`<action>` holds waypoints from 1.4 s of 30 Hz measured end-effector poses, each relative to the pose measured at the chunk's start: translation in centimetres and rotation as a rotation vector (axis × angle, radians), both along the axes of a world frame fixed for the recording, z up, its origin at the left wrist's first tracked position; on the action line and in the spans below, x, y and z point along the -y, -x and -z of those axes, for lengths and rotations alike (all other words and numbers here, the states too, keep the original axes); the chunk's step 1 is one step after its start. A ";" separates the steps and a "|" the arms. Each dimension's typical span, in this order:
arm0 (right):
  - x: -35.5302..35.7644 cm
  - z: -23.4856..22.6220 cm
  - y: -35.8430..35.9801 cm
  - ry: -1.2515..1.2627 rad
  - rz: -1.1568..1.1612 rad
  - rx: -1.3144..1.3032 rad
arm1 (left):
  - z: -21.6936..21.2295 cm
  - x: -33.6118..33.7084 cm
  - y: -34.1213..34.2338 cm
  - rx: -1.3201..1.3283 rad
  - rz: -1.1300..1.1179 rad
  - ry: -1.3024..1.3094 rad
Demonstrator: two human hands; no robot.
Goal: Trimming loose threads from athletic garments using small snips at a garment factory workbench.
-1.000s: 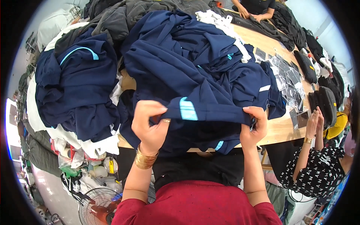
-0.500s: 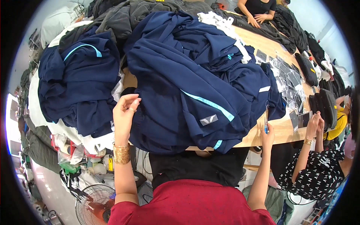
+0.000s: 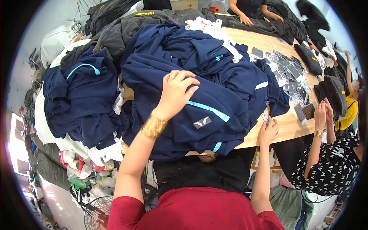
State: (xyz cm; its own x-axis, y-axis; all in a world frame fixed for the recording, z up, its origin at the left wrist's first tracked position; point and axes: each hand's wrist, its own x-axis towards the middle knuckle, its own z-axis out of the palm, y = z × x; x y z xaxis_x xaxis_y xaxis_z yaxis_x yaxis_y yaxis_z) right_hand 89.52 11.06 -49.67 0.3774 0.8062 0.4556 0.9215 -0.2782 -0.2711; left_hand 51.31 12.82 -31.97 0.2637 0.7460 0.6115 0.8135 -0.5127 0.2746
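A large heap of navy garments [image 3: 153, 88] with light-blue stripes lies across the table in front of me. On the top garment, a small grey patch with a white mark [image 3: 202, 122] faces up beside a light-blue strip [image 3: 211, 110]. My left hand [image 3: 177, 90] is over the middle of the heap, palm down, fingers apart and holding nothing; I cannot tell whether it touches the cloth. At the heap's right edge, my right hand [image 3: 270, 131] is closed around small blue-handled scissors [image 3: 267, 122], their blades pointing away from me.
More navy cloth [image 3: 84, 99] is piled at the left. Small plastic-wrapped dark pieces [image 3: 287, 71] cover the table's right side, near folded black garments [image 3: 331, 96]. A co-worker's hands [image 3: 322, 115] are at the right; another person's hands [image 3: 247, 20] work at the far side. A fan [image 3: 97, 214] stands lower left.
My left hand has moved right and away from me, from the heap's left edge to over its middle. The right hand keeps the scissors. At the far right, a dark item is now in the air.
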 end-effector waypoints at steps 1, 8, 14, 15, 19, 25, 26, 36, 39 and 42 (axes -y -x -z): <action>0.1 0.0 0.1 0.004 0.000 -0.024 | 0.7 -1.2 0.1 -0.074 -0.012 0.011; 0.3 -0.2 -0.6 0.005 0.001 -0.079 | 0.1 -4.3 -0.1 -0.063 0.096 0.190; -0.1 0.5 -1.4 -0.075 -0.027 -0.150 | -1.0 -3.4 4.8 0.954 -0.006 0.222; 0.3 0.4 -1.3 -0.072 0.015 -0.118 | -0.3 -3.5 7.2 0.850 0.009 0.176; 0.6 -0.2 -0.7 -0.110 -0.010 -0.173 | 0.9 -0.9 12.7 0.939 -0.344 0.161; 1.8 -1.5 -0.6 -0.204 -0.026 -0.173 | 6.0 0.1 16.4 0.932 -0.574 0.336; 1.8 -1.8 -0.3 -0.231 -0.017 -0.155 | 6.4 0.2 18.0 1.061 -0.459 0.463; 8.9 -0.1 -5.5 -0.486 0.380 -1.318 | 7.8 3.7 22.2 1.252 -0.178 0.533; 7.7 -6.7 -6.1 -0.566 0.217 -1.479 | 7.4 1.2 19.5 1.380 -0.217 0.617; 7.7 -10.8 -7.3 -0.875 0.154 -1.568 | 6.8 -0.3 16.2 1.252 -0.126 0.469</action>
State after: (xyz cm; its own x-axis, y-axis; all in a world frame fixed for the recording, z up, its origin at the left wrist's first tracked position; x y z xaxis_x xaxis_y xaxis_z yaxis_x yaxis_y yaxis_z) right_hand 96.81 3.35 -38.89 0.8712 0.4728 -0.1324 -0.3280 0.3598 -0.8735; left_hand 35.07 13.11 -38.73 -0.3665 0.9278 0.0705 -0.0786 -0.1063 0.9912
